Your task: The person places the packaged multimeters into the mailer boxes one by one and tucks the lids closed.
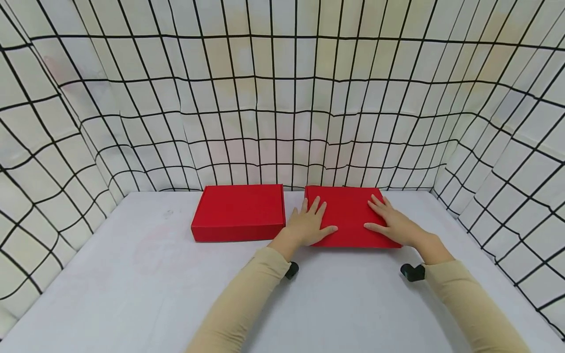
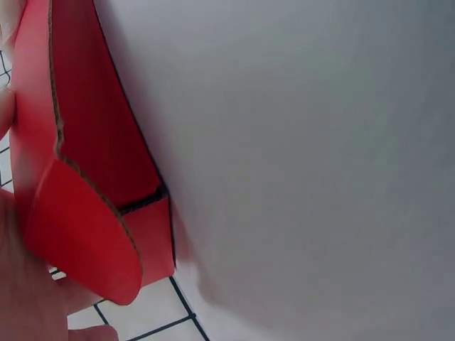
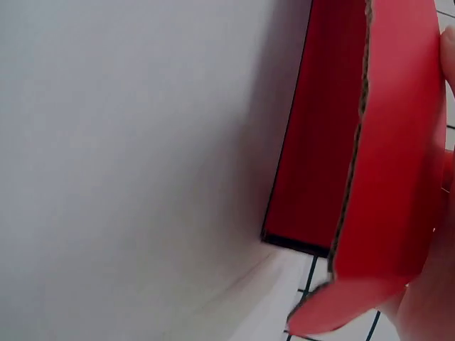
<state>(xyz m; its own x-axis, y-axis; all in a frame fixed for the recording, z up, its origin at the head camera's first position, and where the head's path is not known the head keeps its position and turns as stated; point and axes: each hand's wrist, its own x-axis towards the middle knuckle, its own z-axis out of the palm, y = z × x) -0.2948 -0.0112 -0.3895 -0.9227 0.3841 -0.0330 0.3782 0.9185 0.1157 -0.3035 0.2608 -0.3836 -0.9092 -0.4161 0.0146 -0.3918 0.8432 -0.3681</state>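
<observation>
Both hands lie on a red cardboard box (image 1: 346, 213) on the right half of the table. My left hand (image 1: 305, 228) rests on the lid's left side with fingers spread, and my right hand (image 1: 395, 224) does the same at the right side. In the left wrist view, the lid's front flap (image 2: 32, 142) stands out from the box's front wall (image 2: 92, 106), and a rounded side tab (image 2: 89, 231) sticks out at the corner. The right wrist view shows the flap (image 3: 394, 156) apart from the front wall (image 3: 313, 156) there too.
A second red box (image 1: 240, 206), with its lid down, sits to the left with a narrow gap between the two. The white table (image 1: 132, 274) is enclosed by white walls under black netting (image 1: 291, 113). Small black pieces (image 1: 412, 272) show under each wrist.
</observation>
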